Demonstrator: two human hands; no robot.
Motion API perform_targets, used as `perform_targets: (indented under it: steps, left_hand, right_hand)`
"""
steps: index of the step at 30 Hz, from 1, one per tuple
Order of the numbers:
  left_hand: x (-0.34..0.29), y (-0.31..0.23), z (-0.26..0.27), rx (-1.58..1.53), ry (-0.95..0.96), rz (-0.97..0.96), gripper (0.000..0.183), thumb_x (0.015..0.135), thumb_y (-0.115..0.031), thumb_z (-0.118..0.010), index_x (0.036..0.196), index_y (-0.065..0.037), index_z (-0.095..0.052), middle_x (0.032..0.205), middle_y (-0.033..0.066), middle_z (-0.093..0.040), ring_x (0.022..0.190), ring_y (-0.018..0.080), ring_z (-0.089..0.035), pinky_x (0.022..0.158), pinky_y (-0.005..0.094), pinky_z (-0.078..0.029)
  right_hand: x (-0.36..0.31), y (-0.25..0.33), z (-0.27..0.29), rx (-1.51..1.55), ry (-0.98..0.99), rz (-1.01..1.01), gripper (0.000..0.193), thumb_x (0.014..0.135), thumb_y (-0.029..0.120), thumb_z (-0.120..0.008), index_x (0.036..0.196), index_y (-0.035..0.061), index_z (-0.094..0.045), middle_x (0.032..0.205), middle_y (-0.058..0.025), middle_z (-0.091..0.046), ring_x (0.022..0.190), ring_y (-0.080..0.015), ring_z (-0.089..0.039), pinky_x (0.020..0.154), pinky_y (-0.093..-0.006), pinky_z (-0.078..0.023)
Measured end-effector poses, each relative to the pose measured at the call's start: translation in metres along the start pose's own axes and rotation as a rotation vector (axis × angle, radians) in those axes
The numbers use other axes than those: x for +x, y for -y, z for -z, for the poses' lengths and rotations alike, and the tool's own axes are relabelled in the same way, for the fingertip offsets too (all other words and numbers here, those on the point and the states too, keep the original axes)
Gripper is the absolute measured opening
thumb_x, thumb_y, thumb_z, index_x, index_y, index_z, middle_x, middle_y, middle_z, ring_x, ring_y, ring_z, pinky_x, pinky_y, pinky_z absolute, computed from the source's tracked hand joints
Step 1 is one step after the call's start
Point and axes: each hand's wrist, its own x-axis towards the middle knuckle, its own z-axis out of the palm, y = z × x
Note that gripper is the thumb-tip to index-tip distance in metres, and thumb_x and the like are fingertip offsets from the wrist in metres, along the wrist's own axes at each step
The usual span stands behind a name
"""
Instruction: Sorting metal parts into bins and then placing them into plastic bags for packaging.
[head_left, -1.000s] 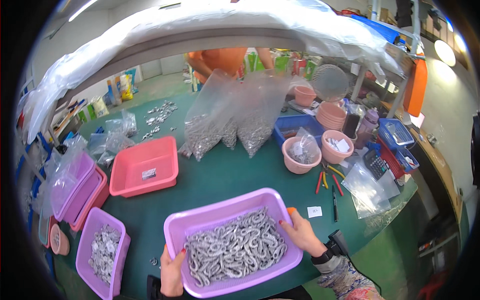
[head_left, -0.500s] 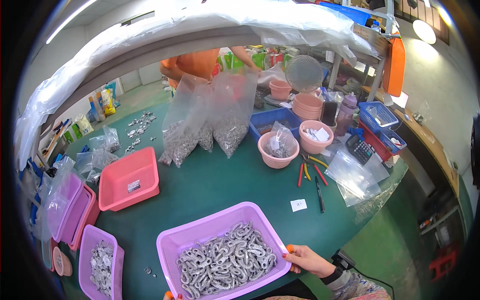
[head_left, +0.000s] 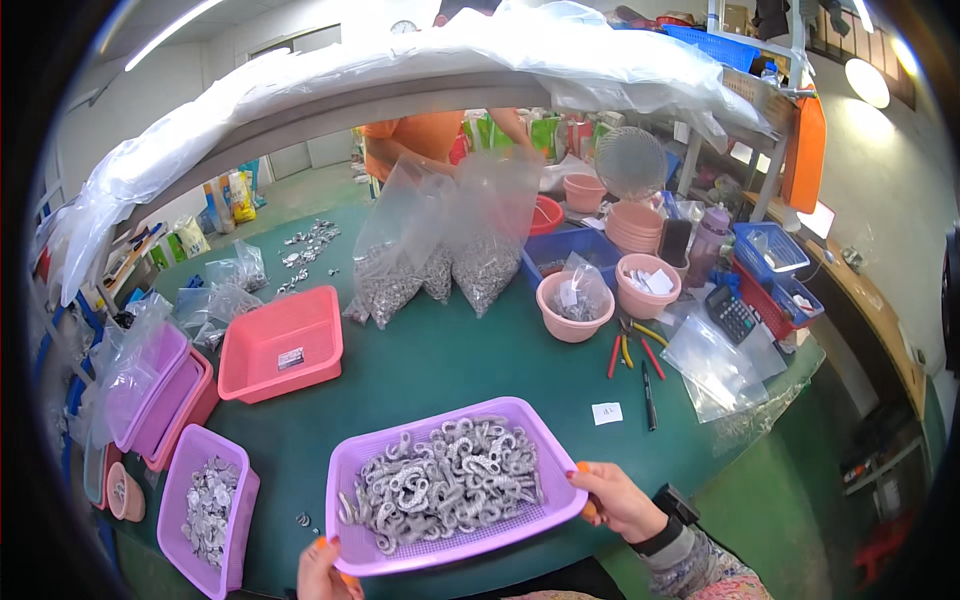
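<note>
A purple plastic basket [head_left: 553,472] holds a heap of silvery-grey, textured curved metal pieces [head_left: 440,485]. My right hand [head_left: 622,503] grips its right edge, thumb over the rim. At the near left corner, my left hand [head_left: 322,573] is closed on the rim, partly cut off by the lower edge. Orange coverings show on fingers of both hands. The basket is tilted over the green table. Left of it stands another purple basket [head_left: 248,497] with flat silvery pieces [head_left: 210,508]. A few tiny loose pieces [head_left: 304,520] lie between the two.
Farther off are an empty red-pink tray [head_left: 280,345], clear bags of metal pieces [head_left: 487,270], pink bowls [head_left: 575,325] and a blue bin [head_left: 575,245]. Pliers [head_left: 628,350], a pen [head_left: 649,398] and a paper slip [head_left: 607,413] lie right. A person in orange [head_left: 410,140] stands across the table.
The basket has risen and tilted in my hands, and its metal pieces have shifted toward the far side. More of my left hand now shows. The view has moved slightly.
</note>
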Motion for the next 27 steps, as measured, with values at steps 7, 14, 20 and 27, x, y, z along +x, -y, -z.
perform_targets:
  steps: [7,14,20,27]
  left_hand:
    - [-0.039,0.040,-0.012,0.199,-0.341,-0.037,0.017,0.095,-0.019,-0.051,0.100,-0.003,-0.054,0.065,0.0004,-0.055,0.048,0.0081,-0.050,0.041,0.0207,-0.038]
    - [-0.012,0.056,-0.002,0.844,-0.565,-0.222,0.018,0.091,-0.012,-0.057,0.103,0.001,-0.057,0.087,0.0042,-0.062,0.080,0.0062,-0.054,0.073,0.0250,-0.044]
    - [0.022,0.047,0.015,0.081,-0.312,-0.014,0.040,0.092,-0.012,-0.056,0.127,0.003,-0.045,0.110,0.0072,-0.061,0.095,0.0145,-0.058,0.084,0.0280,-0.046]
    - [0.012,0.047,0.001,0.455,-0.348,-0.295,0.040,0.088,-0.004,-0.059,0.126,0.006,-0.048,0.111,0.0081,-0.061,0.099,0.0110,-0.055,0.088,0.0270,-0.043]
  right_hand:
    - [-0.016,-0.043,-0.002,-0.138,-0.019,-0.015,0.020,0.094,0.022,-0.051,0.094,0.0033,-0.057,0.064,0.0026,-0.055,0.046,-0.0030,-0.049,0.041,-0.0157,-0.036]
    - [-0.003,-0.051,0.005,-0.416,-0.166,0.089,0.017,0.090,0.017,-0.055,0.097,0.0013,-0.055,0.073,-0.0014,-0.059,0.058,-0.0067,-0.055,0.051,-0.0203,-0.044]
    - [0.044,-0.036,-0.016,-0.169,-0.009,0.331,0.060,0.083,0.007,-0.065,0.134,-0.0018,-0.036,0.118,-0.0114,-0.055,0.104,-0.0171,-0.055,0.092,-0.0289,-0.044]
    - [0.049,-0.035,-0.015,-0.208,-0.094,0.475,0.051,0.084,-0.003,-0.055,0.132,-0.0050,-0.039,0.119,-0.0120,-0.054,0.109,-0.0177,-0.052,0.097,-0.0296,-0.039]
